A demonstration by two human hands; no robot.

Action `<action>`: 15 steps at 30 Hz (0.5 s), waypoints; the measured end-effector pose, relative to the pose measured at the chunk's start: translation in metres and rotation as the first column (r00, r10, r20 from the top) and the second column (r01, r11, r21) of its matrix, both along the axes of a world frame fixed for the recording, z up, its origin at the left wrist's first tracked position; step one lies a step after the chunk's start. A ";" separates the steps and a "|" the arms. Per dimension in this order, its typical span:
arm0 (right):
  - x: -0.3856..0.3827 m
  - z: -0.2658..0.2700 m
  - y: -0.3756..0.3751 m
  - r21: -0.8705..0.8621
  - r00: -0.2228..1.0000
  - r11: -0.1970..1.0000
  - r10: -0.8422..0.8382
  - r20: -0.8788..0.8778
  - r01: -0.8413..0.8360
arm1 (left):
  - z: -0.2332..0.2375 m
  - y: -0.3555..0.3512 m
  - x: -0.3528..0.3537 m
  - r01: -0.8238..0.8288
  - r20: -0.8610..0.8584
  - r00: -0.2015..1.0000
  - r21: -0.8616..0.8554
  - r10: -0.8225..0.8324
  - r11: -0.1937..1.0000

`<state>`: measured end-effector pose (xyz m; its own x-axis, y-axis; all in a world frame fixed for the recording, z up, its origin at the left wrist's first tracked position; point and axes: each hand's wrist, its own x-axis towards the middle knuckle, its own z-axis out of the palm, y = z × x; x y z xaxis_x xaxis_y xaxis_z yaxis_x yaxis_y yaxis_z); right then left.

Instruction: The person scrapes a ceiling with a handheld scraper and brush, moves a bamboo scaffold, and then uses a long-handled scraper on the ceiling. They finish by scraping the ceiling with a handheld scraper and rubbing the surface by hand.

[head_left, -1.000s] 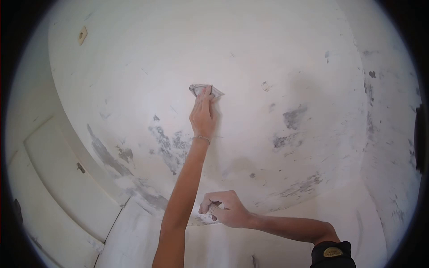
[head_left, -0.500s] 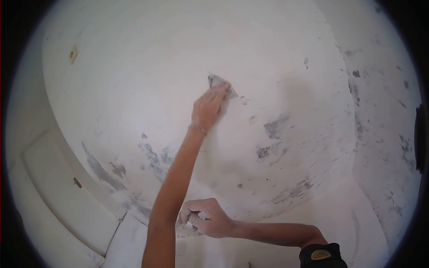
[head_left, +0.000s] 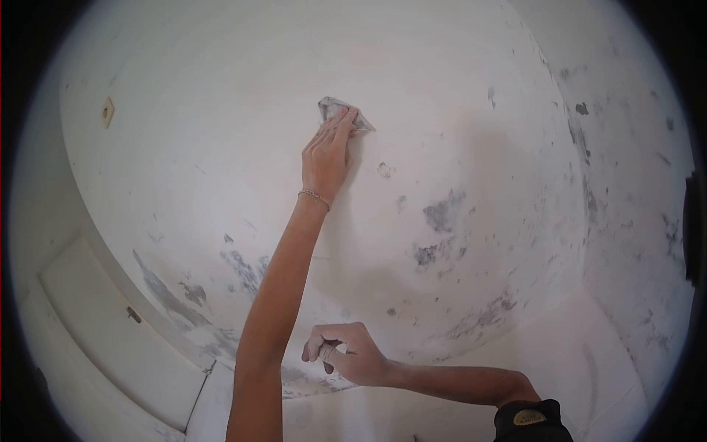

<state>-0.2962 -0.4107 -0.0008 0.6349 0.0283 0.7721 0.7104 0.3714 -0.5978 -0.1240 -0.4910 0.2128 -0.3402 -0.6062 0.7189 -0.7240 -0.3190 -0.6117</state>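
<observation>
My left hand (head_left: 328, 156) is stretched up against the white wall (head_left: 243, 132), fingers pressed flat on a piece of sandpaper (head_left: 329, 108). The grey, dust-covered sheet is creased, and its corners stick out past my fingertips. Just right of and below that hand is a small chipped spot (head_left: 384, 170) in the wall. Lower down, my right hand (head_left: 357, 357) hangs before the wall with its fingers loosely curled and whitened by dust. I see nothing held in it.
Dark grey patches (head_left: 442, 214) mark the lower wall. A switch or socket plate (head_left: 108, 113) sits at upper left. A pale door (head_left: 118, 324) with a dark handle (head_left: 133, 314) stands at left. Another scuffed wall (head_left: 633, 147) meets this one at right.
My left hand has moved up and slightly left along the wall with the sandpaper. The view has shifted a little. My right hand stays low, its fingers curled slightly differently.
</observation>
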 end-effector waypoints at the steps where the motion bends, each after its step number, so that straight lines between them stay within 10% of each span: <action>1: 0.002 0.003 -0.002 0.020 0.999 0.999 0.034 -0.021 -0.034 | -0.006 0.001 0.002 -0.001 0.000 1.000 0.005 0.001 1.000; 15: 0.050 -0.070 0.054 -0.192 0.957 0.975 0.053 -0.284 -0.111 | 0.004 -0.007 -0.010 -0.063 -0.015 0.998 0.040 0.064 0.997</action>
